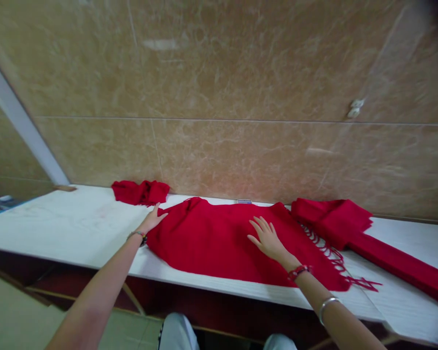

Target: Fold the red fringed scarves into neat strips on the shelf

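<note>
A red scarf (pixel 211 243) with a fringe of loose strands at its right end lies spread on the white countertop (pixel 91 228). At the scarf's left edge is my left hand (pixel 151 222), its thumb and index finger apart, with a corner of the cloth between them. My right hand (pixel 271 240) rests on or just over the right half of the scarf, palm down, fingers spread. Both wrists wear bracelets. Slight folds show near the scarf's upper left corner.
A small bunched red cloth (pixel 140 192) sits by the wall at the back left. To the right, a long folded red cloth (pixel 350 231) runs off the frame. A tan marbled wall (pixel 219 155) stands behind. Beneath the counter are dark red open shelves (pixel 219 306).
</note>
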A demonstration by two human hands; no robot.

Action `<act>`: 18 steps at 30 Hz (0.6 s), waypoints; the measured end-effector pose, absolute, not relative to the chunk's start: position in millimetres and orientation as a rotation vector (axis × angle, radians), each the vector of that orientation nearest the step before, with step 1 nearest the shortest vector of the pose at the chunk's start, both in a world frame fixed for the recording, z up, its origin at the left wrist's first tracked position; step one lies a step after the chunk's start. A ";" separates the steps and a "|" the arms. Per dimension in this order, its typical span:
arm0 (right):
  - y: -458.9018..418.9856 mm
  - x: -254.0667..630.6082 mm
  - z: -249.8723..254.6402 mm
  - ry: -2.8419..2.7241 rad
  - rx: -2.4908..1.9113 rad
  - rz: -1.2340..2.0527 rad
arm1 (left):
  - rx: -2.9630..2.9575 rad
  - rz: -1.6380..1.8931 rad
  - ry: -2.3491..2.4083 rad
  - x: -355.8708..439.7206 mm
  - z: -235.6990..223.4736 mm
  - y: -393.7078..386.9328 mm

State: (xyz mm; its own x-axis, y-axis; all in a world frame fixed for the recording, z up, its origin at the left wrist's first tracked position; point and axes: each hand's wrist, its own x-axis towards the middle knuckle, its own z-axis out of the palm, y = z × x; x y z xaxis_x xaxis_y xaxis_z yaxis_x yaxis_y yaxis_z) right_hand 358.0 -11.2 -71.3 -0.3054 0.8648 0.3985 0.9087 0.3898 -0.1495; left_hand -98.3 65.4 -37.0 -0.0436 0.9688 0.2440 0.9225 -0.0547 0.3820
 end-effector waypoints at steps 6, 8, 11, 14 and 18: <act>12.3 239.4 -53.1 -2.503 -1.139 0.048 | 2.141 0.585 2.069 -93.1 -45.6 77.4; 15.8 228.2 -62.4 -2.566 -1.137 0.098 | 2.134 0.553 2.149 -109.0 -39.6 73.1; 17.1 231.3 -75.9 -2.590 -1.156 0.132 | 2.075 0.529 2.372 -149.5 -20.1 57.4; 15.9 238.0 -80.4 -2.565 -1.145 0.133 | 1.948 0.526 2.636 -195.6 3.6 34.8; 15.2 238.6 -80.6 -2.518 -1.126 0.105 | 1.852 0.433 2.763 -234.1 20.8 13.7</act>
